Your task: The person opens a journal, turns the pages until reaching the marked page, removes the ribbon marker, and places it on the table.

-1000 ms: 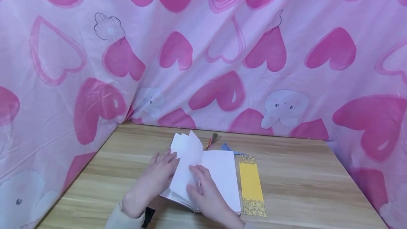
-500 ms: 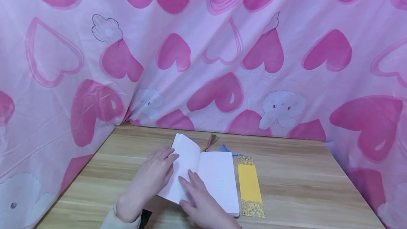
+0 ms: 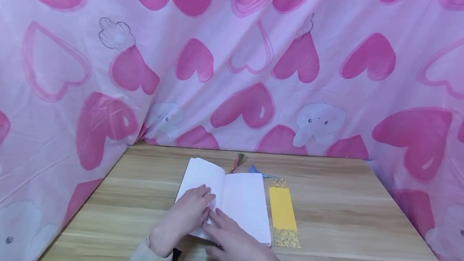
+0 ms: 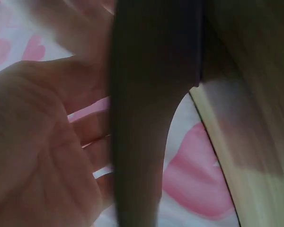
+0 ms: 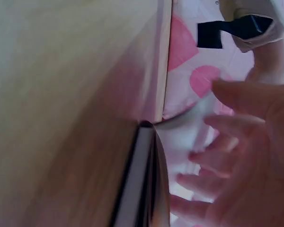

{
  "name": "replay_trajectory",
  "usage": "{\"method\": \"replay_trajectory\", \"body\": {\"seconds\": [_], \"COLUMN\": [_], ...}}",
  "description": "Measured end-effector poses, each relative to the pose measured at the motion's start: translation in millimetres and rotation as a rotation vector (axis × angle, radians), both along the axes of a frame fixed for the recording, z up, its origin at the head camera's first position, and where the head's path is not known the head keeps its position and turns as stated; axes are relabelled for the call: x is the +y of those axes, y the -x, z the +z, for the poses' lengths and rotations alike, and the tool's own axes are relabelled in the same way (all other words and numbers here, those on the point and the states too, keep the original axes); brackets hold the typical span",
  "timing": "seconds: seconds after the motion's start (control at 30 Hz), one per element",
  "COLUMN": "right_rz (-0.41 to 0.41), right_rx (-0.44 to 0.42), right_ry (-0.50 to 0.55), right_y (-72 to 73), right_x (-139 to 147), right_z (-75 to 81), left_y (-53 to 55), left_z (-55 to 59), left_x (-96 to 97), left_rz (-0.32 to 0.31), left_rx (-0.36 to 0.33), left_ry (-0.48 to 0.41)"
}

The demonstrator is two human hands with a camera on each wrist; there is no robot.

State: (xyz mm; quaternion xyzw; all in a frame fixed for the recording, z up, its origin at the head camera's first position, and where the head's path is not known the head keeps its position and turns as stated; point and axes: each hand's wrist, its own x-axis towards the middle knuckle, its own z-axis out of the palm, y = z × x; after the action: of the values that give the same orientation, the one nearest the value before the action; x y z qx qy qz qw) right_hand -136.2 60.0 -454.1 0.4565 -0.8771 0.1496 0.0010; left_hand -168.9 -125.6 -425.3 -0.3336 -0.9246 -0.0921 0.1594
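An open notebook with blank-looking pages lies in front of me, its right page (image 3: 246, 204) flat and its left page (image 3: 199, 174) tilted up a little. My left hand (image 3: 185, 212) rests on the lower left page, fingertips close to the fold. Beside it, my right hand (image 3: 233, 237) spreads its fingers over the bottom of the fold. The left wrist view has the notebook's dark cover (image 4: 142, 118) standing in front of the left fingers. Seen from the right wrist, the notebook's page edge (image 5: 137, 175) is beside the loosely bent right fingers (image 5: 203, 184).
A yellow bookmark (image 3: 282, 208) with lacy patterned ends lies just right of the notebook, its blue tassel (image 3: 255, 169) pointing left. Behind the fold is a multicoloured tassel (image 3: 238, 162). The wooden table (image 3: 333, 204) meets a pink heart-print cloth (image 3: 232, 92) at the back and sides.
The loose upright pages have come down to the left. My left hand has slid from the page's outer edge toward the fold, and my right hand has moved lower, nearer to me.
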Motion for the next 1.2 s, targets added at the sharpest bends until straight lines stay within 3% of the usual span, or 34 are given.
{"method": "replay_trajectory", "body": {"seconds": [0.13, 0.2, 0.3, 0.4, 0.63, 0.83, 1.0, 1.2], "right_rz": [0.1, 0.098, 0.056, -0.037, -0.23, -0.254, -0.269, -0.271], "right_rx": [0.027, -0.046, -0.153, -0.237, -0.288, -0.315, -0.308, -0.367], "right_ry": [-0.083, -0.095, -0.081, -0.069, -0.122, -0.179, -0.22, -0.181], "right_y": [0.7, 0.1, 0.2, 2.6, 21.9, 29.8, 33.0, 35.6], "right_x": [9, 16, 29, 43, 60, 66, 72, 81], "right_z": [7.5, 12.0, 18.3, 22.1, 13.9, 4.7, 6.0, 12.3], "left_y": [-1.8, -1.6, -1.3, -1.0, -2.2, -3.1, -3.4, -3.7], "left_z": [-3.2, -3.4, -3.6, -3.5, -3.2, -3.7, -2.9, -1.9], "left_x": [0.4, 0.8, 0.5, 0.8, 1.2, 1.5, 1.3, 0.6], "left_rz": [0.042, 0.055, 0.069, 0.084, 0.12, 0.13, 0.135, 0.133], "left_rx": [-0.105, -0.14, -0.162, -0.175, -0.248, -0.276, -0.29, -0.291], "left_ry": [0.041, 0.052, 0.058, 0.065, 0.074, 0.075, 0.071, 0.071]}}
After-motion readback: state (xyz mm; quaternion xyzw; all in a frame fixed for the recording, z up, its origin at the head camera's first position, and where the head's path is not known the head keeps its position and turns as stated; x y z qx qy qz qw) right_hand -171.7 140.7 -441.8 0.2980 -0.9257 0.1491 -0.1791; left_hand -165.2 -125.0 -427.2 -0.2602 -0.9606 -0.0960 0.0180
